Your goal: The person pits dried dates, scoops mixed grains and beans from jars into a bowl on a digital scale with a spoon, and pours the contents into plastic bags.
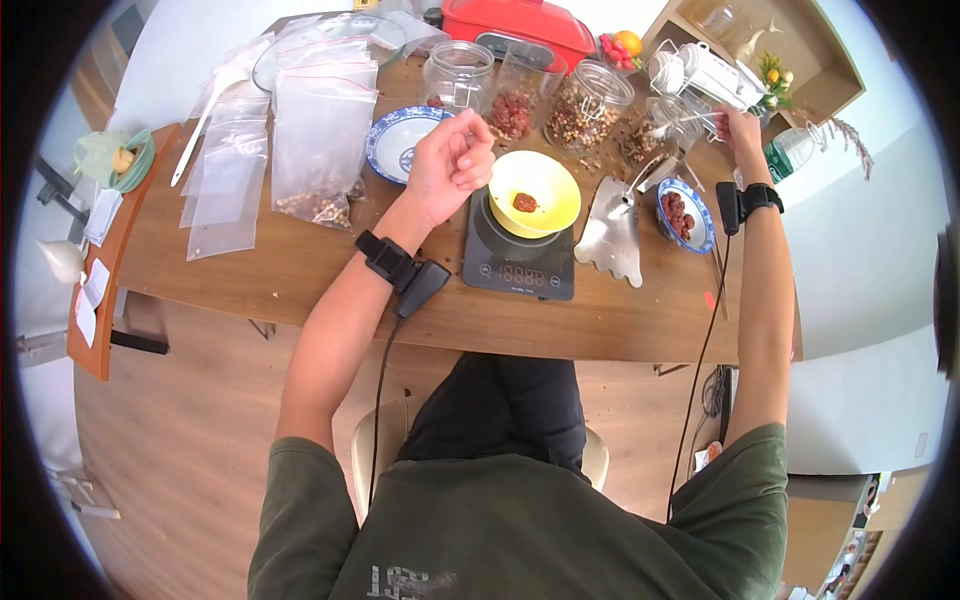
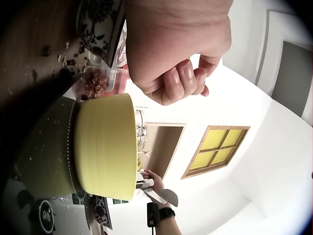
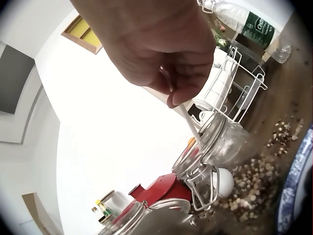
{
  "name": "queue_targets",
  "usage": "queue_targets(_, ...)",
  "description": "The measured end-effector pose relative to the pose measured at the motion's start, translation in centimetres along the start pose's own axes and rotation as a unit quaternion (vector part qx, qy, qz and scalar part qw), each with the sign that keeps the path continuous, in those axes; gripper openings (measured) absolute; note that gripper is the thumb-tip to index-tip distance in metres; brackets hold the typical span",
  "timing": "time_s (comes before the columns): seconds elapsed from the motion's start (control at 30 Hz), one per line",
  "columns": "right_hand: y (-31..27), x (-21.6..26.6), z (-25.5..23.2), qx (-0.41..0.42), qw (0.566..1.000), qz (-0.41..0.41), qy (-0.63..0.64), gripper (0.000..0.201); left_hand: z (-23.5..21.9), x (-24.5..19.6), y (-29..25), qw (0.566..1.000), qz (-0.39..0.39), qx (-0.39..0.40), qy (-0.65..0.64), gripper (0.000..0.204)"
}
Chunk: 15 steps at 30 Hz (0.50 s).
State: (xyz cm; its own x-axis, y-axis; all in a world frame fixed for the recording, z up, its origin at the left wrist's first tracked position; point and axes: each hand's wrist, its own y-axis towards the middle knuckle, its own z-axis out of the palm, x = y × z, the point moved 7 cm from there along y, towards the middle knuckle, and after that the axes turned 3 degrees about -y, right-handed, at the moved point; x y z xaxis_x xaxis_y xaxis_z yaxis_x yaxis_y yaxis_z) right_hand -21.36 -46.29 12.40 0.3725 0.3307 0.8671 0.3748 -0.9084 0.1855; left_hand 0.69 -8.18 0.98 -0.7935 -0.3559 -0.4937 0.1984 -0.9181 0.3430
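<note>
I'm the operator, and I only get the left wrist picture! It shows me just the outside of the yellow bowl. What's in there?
Observer: The head view shows a small reddish-brown lump inside the yellow bowl.
Operator: Cool! And what's happening far away, past the bowl?
Observer: The right hand pinches a thin white handle that leads into a glass jar.
Operator: Ooh! Anything off to the person's left that I'm missing?
Observer: Yes, clear plastic bags lie there, one with a grainy mix at its bottom.
</note>
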Motion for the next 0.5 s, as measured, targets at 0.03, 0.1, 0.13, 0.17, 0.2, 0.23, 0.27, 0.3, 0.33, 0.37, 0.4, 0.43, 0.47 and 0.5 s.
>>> queue_targets(0.03, -0.1, 0.1, -0.5, -0.022, 1.0, -0.006, 0.014, 0.019, -0.1, 0.0, 0.0, 1.0, 0.0, -0.007, -0.002, 0.03)
queue_targets(0.1, -0.6, 0.8, -1.0, -0.034, 0.998, -0.034, -0.03, 0.02, -0.2, 0.1, 0.0, 1.0, -0.002, -0.014, -0.004, 0.03)
queue_targets(0.13, -0.9, 1.5, -1.1, -0.044, 0.994, -0.064, -0.073, 0.021, -0.2, 0.0, 0.0, 1.0, 0.0, -0.015, -0.001, 0.03)
queue_targets(0.17, -1.1, 1.9, -0.9, -0.045, 0.994, -0.064, -0.073, 0.021, -0.2, 0.0, 0.0, 1.0, 0.001, -0.016, 0.001, 0.03)
queue_targets(0.2, -1.1, 2.4, -0.7, -0.041, 0.985, -0.087, -0.143, 0.022, -0.2, 0.0, 0.0, 1.0, 0.001, -0.015, 0.002, 0.03)
queue_targets(0.23, -1.2, 2.8, -0.4, -0.038, 0.97, -0.109, -0.213, 0.023, -0.2, 0.0, 0.0, 1.0, 0.001, -0.013, 0.0, 0.03)
queue_targets(0.27, -1.3, 2.9, -0.2, -0.038, 0.97, -0.109, -0.213, 0.023, -0.3, 0.0, 0.0, 1.0, 0.001, -0.011, -0.001, 0.03)
queue_targets(0.3, -1.2, 2.8, 0.4, -0.009, 0.964, -0.11, -0.244, 0.025, -0.2, 0.0, 0.0, 1.0, 0.0, -0.01, -0.001, 0.03)
queue_targets(0.33, -1.2, 2.6, 0.9, 0.02, 0.955, -0.11, -0.273, 0.027, -0.2, 0.0, 0.0, 1.0, 0.001, -0.011, 0.0, 0.03)
queue_targets(0.37, -1.2, 2.6, 0.9, 0.019, 0.956, -0.109, -0.273, 0.027, -0.2, 0.0, 0.0, 1.0, 0.002, -0.012, 0.001, 0.029)
queue_targets(0.4, -0.9, 2.1, 1.3, 0.038, 0.965, -0.101, -0.238, 0.027, -0.2, 0.0, 0.0, 1.0, 0.001, -0.012, 0.002, 0.029)
queue_targets(0.43, -0.7, 1.5, 1.6, 0.058, 0.973, -0.092, -0.203, 0.027, -0.2, 0.0, 0.0, 1.0, 0.001, -0.011, 0.0, 0.029)
queue_targets(0.47, -0.6, 1.1, 1.6, 0.058, 0.973, -0.093, -0.202, 0.027, -0.2, -0.1, 0.0, 1.0, 0.001, -0.01, -0.001, 0.03)
queue_targets(0.5, -0.4, 0.4, 1.4, 0.053, 0.985, -0.073, -0.146, 0.026, -0.1, -0.1, 0.0, 1.0, 0.002, -0.009, 0.0, 0.03)
